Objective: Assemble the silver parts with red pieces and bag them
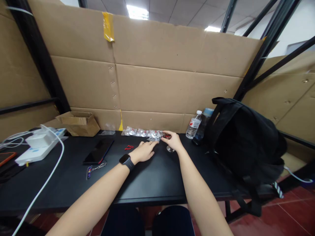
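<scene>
A row of small clear plastic packets (141,132) with round, shiny pieces and bits of red inside lies along the foot of the cardboard wall. My right hand (174,141) is at the right end of this row, thumb and fingers closed around a small packet (167,135) showing dark red, partly hidden by the fingers. My left hand (144,151), with a dark watch on its wrist, lies palm down, fingers stretched out toward the nearest packets. Just below my right hand is a small round shiny piece (170,149). A red looped cord (129,147) rests left of my left hand.
Left on the black table (152,183) are a phone (98,151), a keychain (94,168), an open cardboard box (80,124) and a white power strip (41,147) with cables. Rightward stand a water bottle (193,126), a blue-capped bottle (205,119) and a black backpack (246,144).
</scene>
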### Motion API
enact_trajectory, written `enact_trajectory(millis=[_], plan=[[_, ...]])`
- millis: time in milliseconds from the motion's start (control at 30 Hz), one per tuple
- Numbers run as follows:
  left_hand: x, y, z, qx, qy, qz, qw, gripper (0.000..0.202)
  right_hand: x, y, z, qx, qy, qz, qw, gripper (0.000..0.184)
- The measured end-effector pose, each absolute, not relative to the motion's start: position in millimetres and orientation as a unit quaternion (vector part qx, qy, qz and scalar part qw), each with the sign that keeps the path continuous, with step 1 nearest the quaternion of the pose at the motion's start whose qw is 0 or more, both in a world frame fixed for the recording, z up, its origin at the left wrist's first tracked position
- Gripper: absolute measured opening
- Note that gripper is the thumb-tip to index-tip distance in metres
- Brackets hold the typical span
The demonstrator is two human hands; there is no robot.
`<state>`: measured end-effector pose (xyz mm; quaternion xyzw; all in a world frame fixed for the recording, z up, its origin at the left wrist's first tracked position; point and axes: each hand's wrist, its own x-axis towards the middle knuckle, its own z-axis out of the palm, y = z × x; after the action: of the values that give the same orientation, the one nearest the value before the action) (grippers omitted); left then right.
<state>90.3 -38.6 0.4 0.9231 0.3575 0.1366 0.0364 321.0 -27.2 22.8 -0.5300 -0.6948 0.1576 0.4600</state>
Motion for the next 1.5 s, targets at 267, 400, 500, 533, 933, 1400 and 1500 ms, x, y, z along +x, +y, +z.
enact_trajectory(millis=[267, 400, 500, 533, 933, 1400, 1500], plan=[[82.6, -20.9, -4.0, 0.878, 0.437, 0.196, 0.004, 0.059, 321.2, -23.4, 19.6, -0.530, -0.711, 0.137, 0.442, 0.041], [81.2, -14.0, -10.9, 0.883, 0.443, 0.156, 0.023, 0.049, 320.8, -25.4, 20.4, -0.536, -0.715, 0.142, 0.426, 0.043], [79.6, -11.4, -9.3, 0.893, 0.428, 0.138, 0.032, 0.039, 320.4, -26.3, 20.4, -0.541, -0.720, 0.137, 0.412, 0.043], [79.2, -11.3, -7.9, 0.896, 0.422, 0.135, 0.040, 0.038, 320.2, -26.4, 20.3, -0.543, -0.721, 0.137, 0.408, 0.043], [78.7, -14.8, -8.6, 0.894, 0.421, 0.155, 0.004, 0.025, 318.6, -24.3, 16.6, -0.549, -0.744, 0.137, 0.355, 0.047], [65.2, -5.5, -2.4, 0.913, 0.359, 0.133, 0.138, 0.036, 320.1, -27.3, 17.7, -0.545, -0.754, 0.174, 0.323, 0.049], [63.7, -9.7, 4.3, 0.926, 0.320, 0.141, 0.138, 0.030, 320.3, -28.5, 19.7, -0.548, -0.755, 0.174, 0.316, 0.050]])
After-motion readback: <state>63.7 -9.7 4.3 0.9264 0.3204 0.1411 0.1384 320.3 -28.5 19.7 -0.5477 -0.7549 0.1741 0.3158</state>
